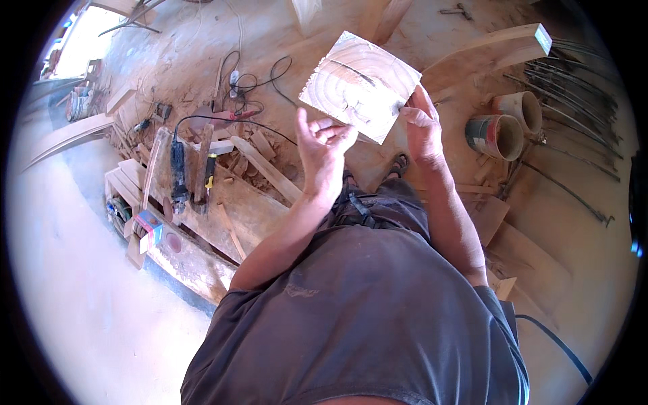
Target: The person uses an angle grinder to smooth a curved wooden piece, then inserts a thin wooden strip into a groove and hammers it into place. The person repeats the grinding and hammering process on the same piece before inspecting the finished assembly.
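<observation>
A thick squared wooden block (361,88) is raised in front of me, its pale end face with growth rings turned up toward me. A dark crack runs across that face, and its left edge is rough and splintered. My right hand (424,131) grips the block at its right corner, thumb on the end face and the other fingers partly hidden behind. By the near edge is my left hand (325,145), its thumb standing apart from loosely bent fingers. The fingertips overlap the block's lower edge in view; whether they touch it I cannot tell.
On a wooden bench (253,219) at left lie a corded power tool (178,169), a yellow-black hand tool (210,172) and wood offcuts. Two buckets (496,137) and several thin rods (574,94) are at right. A curved timber (486,50) lies beyond; cables (253,84) trail across the dusty floor.
</observation>
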Motion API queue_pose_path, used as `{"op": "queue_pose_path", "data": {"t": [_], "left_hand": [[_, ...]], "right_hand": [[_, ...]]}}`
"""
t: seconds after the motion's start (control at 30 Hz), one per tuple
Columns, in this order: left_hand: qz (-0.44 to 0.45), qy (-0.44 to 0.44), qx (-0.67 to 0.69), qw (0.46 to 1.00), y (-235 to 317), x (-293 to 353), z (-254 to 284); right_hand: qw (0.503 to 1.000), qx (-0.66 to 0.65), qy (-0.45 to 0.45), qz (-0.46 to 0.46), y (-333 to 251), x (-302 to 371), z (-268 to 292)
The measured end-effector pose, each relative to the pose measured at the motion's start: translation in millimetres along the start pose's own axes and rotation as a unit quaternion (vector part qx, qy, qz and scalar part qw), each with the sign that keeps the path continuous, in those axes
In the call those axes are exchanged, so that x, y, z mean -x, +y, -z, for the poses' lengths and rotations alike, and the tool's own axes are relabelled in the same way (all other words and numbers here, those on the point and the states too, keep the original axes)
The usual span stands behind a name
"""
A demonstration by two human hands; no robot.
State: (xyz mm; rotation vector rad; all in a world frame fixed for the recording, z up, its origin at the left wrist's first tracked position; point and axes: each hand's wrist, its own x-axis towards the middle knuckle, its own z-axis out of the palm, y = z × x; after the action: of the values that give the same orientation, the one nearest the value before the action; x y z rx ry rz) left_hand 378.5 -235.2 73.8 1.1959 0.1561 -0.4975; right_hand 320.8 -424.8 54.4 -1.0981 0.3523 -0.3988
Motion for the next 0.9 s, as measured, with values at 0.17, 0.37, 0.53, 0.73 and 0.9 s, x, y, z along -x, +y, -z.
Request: {"op": "queue_pose_path", "data": {"t": [0.17,0.37,0.53,0.73,0.9], "left_hand": [[-0.082,0.05,0.007,0.995,20.5,-25.5,22.7],[-0.115,-0.017,-0.056,0.992,45.3,-61.8,41.3],[-0.092,-0.208,-0.159,0.961,58.0,-110.3,26.6],[-0.038,-0.333,-0.18,0.925,59.8,-147.1,9.3],[-0.067,-0.239,-0.192,0.95,33.7,-140.5,-6.2]], "right_hand": [[0.997,0.052,0.059,-0.021,6.4,14.9,0.2],[0.995,0.056,0.015,-0.085,-8.4,56.0,-37.1],[0.98,0.194,0.028,-0.028,7.0,63.6,-43.2],[0.94,0.336,0.05,-0.004,15.7,50.0,-42.4],[0.986,0.133,-0.008,-0.1,-15.6,-1.1,-3.6]]}}
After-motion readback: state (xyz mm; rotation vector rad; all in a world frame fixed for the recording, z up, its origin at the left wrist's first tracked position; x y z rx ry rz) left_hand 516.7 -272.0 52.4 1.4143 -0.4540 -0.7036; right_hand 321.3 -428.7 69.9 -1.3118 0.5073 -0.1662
